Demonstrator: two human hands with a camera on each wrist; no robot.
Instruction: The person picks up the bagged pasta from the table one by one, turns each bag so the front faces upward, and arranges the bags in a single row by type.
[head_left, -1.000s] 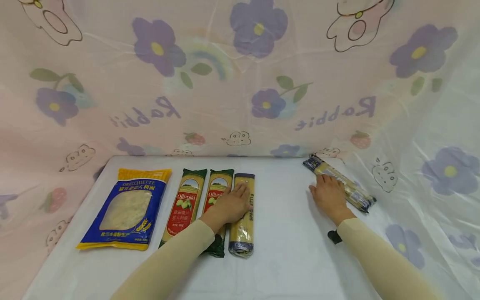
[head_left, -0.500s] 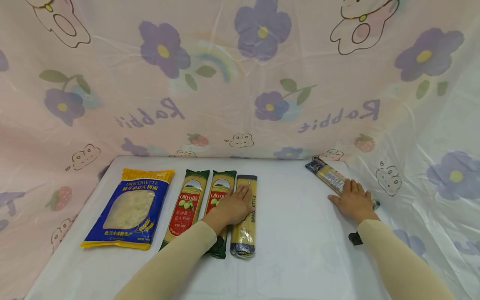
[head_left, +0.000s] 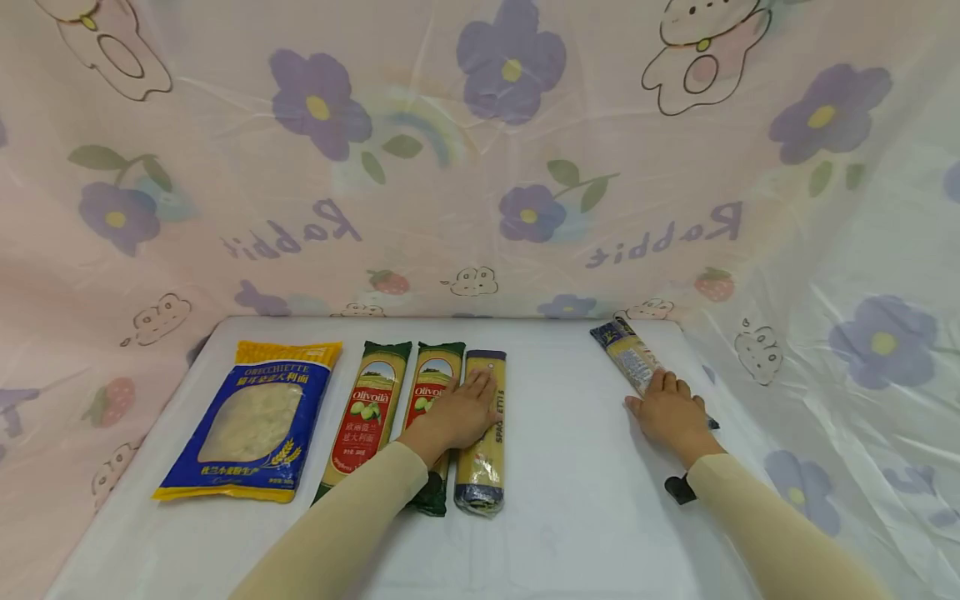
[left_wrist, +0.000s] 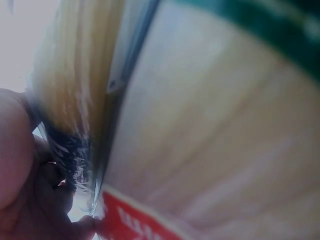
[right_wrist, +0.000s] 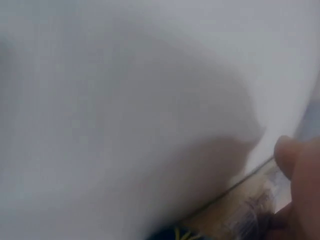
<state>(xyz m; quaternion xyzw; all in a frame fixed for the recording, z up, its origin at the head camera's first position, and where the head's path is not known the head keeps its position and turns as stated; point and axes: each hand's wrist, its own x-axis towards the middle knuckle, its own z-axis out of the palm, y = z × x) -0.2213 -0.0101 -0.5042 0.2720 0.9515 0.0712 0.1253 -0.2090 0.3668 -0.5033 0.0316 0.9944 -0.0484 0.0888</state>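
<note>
In the head view, my left hand (head_left: 461, 412) lies across a yellow spaghetti pack (head_left: 481, 467) with dark blue ends. Its palm side overlaps the neighbouring red-and-green Olivoilà pasta pack (head_left: 435, 367). The left wrist view shows the spaghetti pack (left_wrist: 75, 90) close up beside the Olivoilà pack (left_wrist: 210, 115). Over at the right, my right hand (head_left: 670, 417) rests on the lower part of a slanted pasta pack (head_left: 626, 354) with a dark blue end. Its fingers extend over the pack and the thumb is spread to the left. In the right wrist view only the pack's edge (right_wrist: 215, 215) shows.
Further left lie another Olivoilà pack (head_left: 367, 408) and a large blue-and-yellow orecchiette bag (head_left: 251, 421). All sit on a white-covered table (head_left: 577, 517). A flower-print cloth (head_left: 420, 208) rises behind the table and along its sides.
My right hand slid right along the slanted pack, then came back left. The pack's lower end has swung left, so it lies more upright. My left hand has stayed in place.
</note>
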